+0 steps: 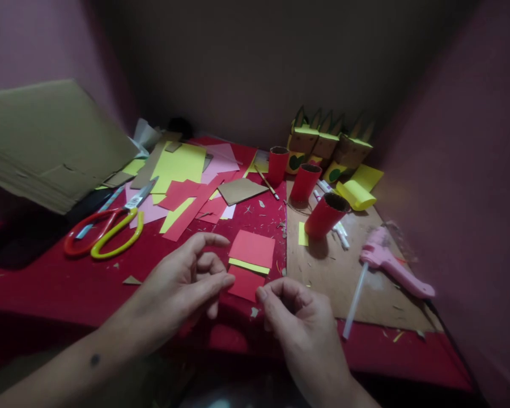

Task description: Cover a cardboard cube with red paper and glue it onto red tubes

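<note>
My left hand (191, 283) is raised at the left of small paper pieces, its fingers curved and apart with nothing in them. Near the lower right corner of the lower red piece (245, 283), my right hand (295, 317) has its thumb and forefinger pinched together; whatever they hold, if anything, is too small to make out. An upper red square (253, 248) and a yellow strip (250, 266) lie just beyond that piece. Three red tubes (326, 216) stand upright to the right.
Scissors (130, 215) and coloured sheets (178, 164) lie left. A pink glue gun (393, 263) rests on a brown board (344, 283) with markers (342, 233). Behind stand decorated cardboard figures (323, 144). A large cardboard piece (55, 141) leans at far left.
</note>
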### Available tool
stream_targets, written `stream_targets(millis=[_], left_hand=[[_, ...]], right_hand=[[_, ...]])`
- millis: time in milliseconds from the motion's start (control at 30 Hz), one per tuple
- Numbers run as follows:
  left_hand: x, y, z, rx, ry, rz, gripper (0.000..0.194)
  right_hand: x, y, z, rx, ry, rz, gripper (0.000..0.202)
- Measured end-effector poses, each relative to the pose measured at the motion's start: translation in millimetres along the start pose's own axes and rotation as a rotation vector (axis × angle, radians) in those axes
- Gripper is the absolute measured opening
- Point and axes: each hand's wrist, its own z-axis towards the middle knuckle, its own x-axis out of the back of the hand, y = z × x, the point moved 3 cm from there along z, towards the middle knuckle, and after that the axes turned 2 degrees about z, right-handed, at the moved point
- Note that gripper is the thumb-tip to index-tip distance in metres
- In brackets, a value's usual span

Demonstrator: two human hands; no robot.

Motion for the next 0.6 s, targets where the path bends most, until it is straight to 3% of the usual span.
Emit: stream_targets(millis=[400,500,600], left_hand=[[0.2,10,1,-0.044,0.014,0.014,0.048],[14.6,11,-2,-0.053,0.006,-0.007,0.043],[43.6,18,1,-0.085,0.126,0.032,0.032]], right_hand=[[-4,14,3,-0.056,0.065,0.097,0.036],[2,10,-5,-0.016,0.105,0.050,0.042],[13,9,-13,0.080,0.236,-0.031,0.046]])
